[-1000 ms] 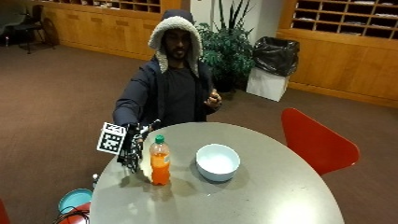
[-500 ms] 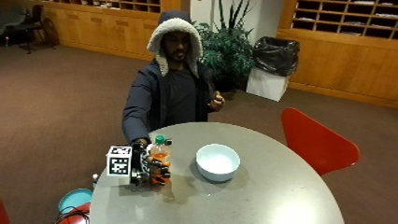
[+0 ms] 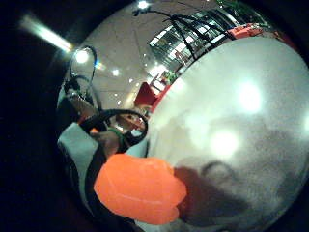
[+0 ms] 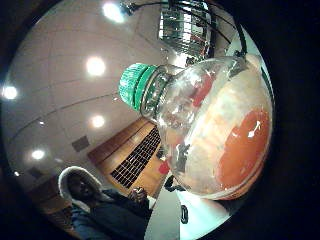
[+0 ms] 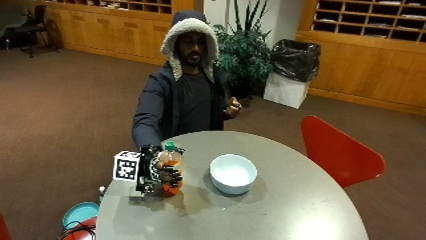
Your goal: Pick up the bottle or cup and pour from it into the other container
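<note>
A clear bottle [image 5: 171, 170] with orange drink and a green cap [image 5: 170, 146] stands upright on the round grey table [image 5: 293, 210], near its left edge. My gloved right hand [image 5: 160, 175] is wrapped around the bottle's lower body, fingers curled across its front. A white bowl [image 5: 233, 173] sits on the table just to the right of the bottle, apart from it. In the thumb side palm view the bottle [image 4: 215, 130] and its green cap [image 4: 136, 85] fill the picture. The little finger side palm view shows the bottle's orange base [image 3: 140, 188] next to the table top [image 3: 241, 125].
A red chair [image 5: 336, 150] stands at the table's right side. On the floor to the left lies a teal round thing [image 5: 80, 214]. The person's bare hand [image 5: 233, 106] is raised at chest height, away from the table.
My gloved hand came down from above the table's left edge to the bottle and closed around it. The bottle and the bowl stay where they were.
</note>
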A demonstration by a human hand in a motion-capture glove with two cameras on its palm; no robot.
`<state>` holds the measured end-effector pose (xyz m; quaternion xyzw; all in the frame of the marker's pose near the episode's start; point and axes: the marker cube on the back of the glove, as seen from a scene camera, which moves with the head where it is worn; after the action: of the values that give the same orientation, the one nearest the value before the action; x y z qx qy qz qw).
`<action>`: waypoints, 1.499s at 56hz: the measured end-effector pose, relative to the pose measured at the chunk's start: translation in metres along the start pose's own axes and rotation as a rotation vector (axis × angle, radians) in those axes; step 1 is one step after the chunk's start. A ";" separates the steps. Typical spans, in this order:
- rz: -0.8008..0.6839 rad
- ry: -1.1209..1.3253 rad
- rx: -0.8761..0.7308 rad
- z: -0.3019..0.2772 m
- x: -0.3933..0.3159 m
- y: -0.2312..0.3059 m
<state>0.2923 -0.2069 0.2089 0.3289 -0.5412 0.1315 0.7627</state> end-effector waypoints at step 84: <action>-0.580 1.637 -0.730 0.151 -0.134 -0.003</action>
<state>0.1313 -0.2859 0.1155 -0.0034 0.2584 -0.0509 0.9647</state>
